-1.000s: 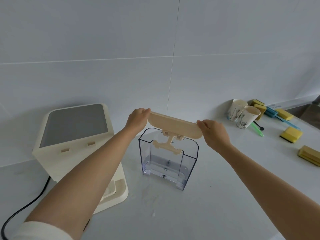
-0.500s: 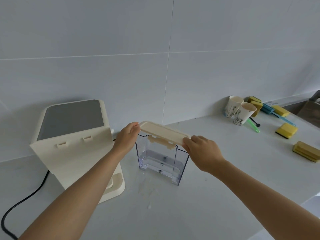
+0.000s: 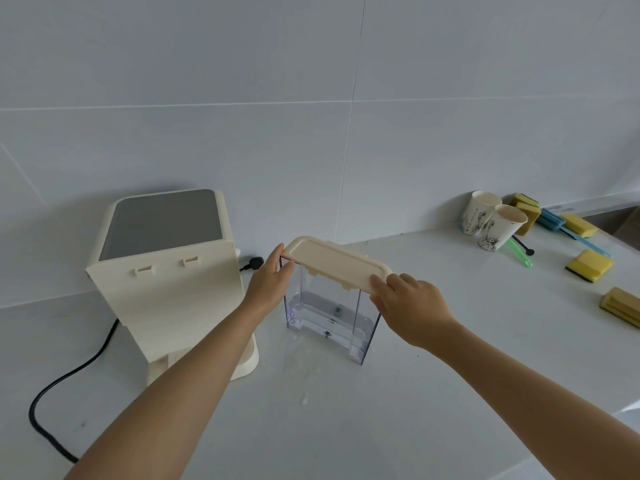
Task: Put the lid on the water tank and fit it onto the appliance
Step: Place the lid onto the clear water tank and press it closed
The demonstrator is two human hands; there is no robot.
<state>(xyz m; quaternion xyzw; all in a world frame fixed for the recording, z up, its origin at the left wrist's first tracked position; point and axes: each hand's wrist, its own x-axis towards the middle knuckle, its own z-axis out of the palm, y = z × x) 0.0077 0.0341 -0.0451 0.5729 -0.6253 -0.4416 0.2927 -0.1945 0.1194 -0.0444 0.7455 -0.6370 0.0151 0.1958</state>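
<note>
Lid (image 3: 335,263) atop tank (image 3: 329,317) rim, 2 hands (left (image 3: 268,280), right (image 3: 410,306)) pinching ends.

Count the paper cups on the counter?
2. Both stand at the back right of the counter near the wall: one paper cup behind, the other paper cup just in front and to its right, touching or nearly so. None seems hidden.

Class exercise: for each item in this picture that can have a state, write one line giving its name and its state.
Lid: on top of the tank, held at both ends.
Water tank: upright on the counter, apart from the appliance.
Appliance: tank not fitted.
Paper cups: upright, touching.
Left hand: gripping lid.
Right hand: gripping lid.
</note>
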